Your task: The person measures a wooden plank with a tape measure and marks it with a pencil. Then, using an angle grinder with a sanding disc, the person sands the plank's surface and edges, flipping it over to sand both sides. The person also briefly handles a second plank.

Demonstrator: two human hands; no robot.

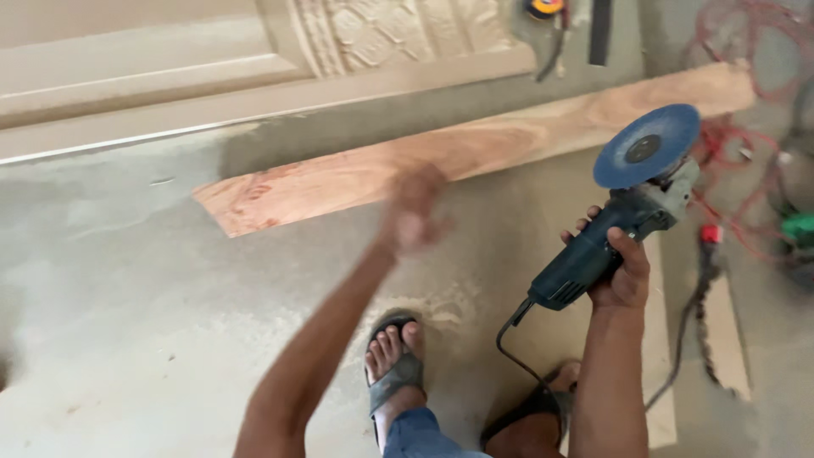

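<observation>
A long reddish wooden plank (475, 153) lies slantwise on the dusty concrete floor. My left hand (413, 212) is blurred and reaches out to the plank's near edge around its middle; whether it grips the wood I cannot tell. My right hand (617, 270) holds a dark blue angle grinder (609, 242) by its body, raised off the plank, with its blue sanding disc (647, 146) facing up. The grinder's black cord (517, 348) hangs down toward my feet.
A carved pale wooden door panel (254, 68) lies beyond the plank. Tangled red cable (746, 127) and a green object (799, 227) sit at the right. Narrow wood offcuts (725, 339) lie at the lower right. My sandalled feet (392, 360) stand on sawdust.
</observation>
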